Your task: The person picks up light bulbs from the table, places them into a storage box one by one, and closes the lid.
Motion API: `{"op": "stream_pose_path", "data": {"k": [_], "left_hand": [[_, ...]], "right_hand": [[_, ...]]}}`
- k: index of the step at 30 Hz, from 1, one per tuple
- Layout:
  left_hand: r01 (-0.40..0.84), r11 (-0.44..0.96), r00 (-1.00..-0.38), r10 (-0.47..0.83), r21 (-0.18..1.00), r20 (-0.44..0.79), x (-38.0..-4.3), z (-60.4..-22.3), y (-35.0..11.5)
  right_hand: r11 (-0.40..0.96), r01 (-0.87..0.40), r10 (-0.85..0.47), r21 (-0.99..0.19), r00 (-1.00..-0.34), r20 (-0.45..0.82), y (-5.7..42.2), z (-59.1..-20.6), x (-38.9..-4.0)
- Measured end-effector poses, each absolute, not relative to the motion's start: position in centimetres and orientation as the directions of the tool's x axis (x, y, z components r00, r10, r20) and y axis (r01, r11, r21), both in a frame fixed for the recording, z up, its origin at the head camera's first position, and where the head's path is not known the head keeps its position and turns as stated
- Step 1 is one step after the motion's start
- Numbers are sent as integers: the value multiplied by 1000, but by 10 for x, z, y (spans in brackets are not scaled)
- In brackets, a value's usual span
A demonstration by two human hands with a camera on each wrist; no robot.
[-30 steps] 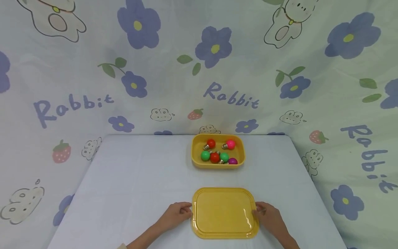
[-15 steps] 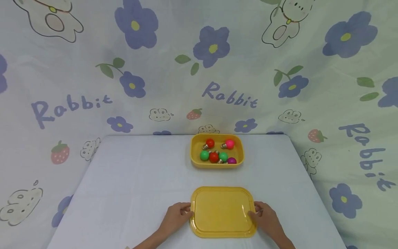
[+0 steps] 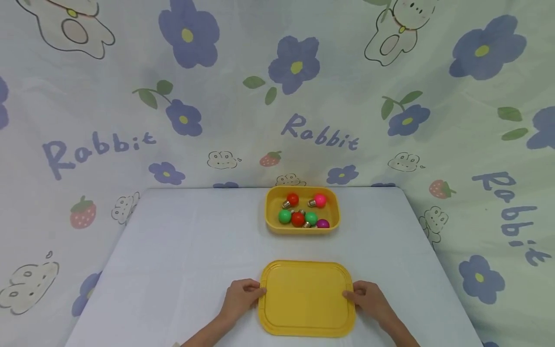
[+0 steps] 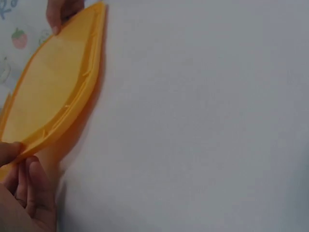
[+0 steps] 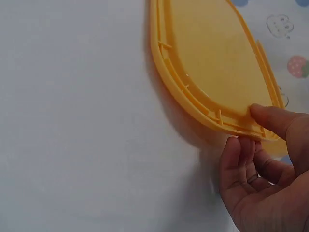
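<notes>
A yellow plastic lid (image 3: 307, 299), rectangular with rounded corners and a raised rim, is held between both hands near the front of the table. My left hand (image 3: 239, 300) pinches its left edge, thumb on top and fingers beneath in the left wrist view. At the opposite edge, my right hand (image 3: 370, 301) grips it the same way; the right wrist view shows the thumb (image 5: 273, 120) on the upper face. The lid appears raised off the cloth, with a shadow under its rim. Behind it stands a yellow box (image 3: 302, 231) holding several coloured bulbs (image 3: 298, 219) with metallic screw bases.
White cloth (image 3: 195, 241) covers the table around the lid and box. A curtain (image 3: 243, 120) printed with flowers, rabbits and strawberries hangs behind the table and along its sides.
The lid has shifted slightly left and tilted, and the shine on its surface has gone. Both hands have closed on its edges and moved along with it. The box stays put.
</notes>
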State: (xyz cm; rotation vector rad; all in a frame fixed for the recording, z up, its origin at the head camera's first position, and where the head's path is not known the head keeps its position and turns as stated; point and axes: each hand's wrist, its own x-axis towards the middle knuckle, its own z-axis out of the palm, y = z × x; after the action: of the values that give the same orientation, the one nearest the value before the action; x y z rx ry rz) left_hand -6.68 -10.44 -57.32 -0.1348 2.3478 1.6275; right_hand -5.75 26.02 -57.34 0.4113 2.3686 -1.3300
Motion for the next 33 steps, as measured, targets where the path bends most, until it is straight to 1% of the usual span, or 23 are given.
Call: {"op": "stream_pose_path", "data": {"k": [3,10,13,17,21,29,33], "left_hand": [[-260,331,-949,85,907,-303,-71,-566,-107],[-264,305,-945,108,915,-309,-84,-549,-110],[-246,305,-947,128,920,-296,-90,-537,-113],[-192,318,-956,154,928,-250,-96,-518,-117],[-171,324,-960,157,931,-231,-101,-505,-117],[-210,312,-944,184,927,-276,-102,-498,-118],[-216,308,-942,183,926,-280,-101,-496,-118]], "right_hand": [[468,453,61,-759,-873,-484,261,-569,-62],[434,466,57,-771,-868,-493,259,-552,-71],[421,446,33,-790,-878,-478,257,-544,-75],[405,409,8,-817,-896,-445,256,-534,-80],[403,408,21,-819,-899,-438,254,-527,-86],[386,393,49,-834,-912,-407,248,-521,-93],[385,391,32,-836,-911,-412,248,-518,-93]]}}
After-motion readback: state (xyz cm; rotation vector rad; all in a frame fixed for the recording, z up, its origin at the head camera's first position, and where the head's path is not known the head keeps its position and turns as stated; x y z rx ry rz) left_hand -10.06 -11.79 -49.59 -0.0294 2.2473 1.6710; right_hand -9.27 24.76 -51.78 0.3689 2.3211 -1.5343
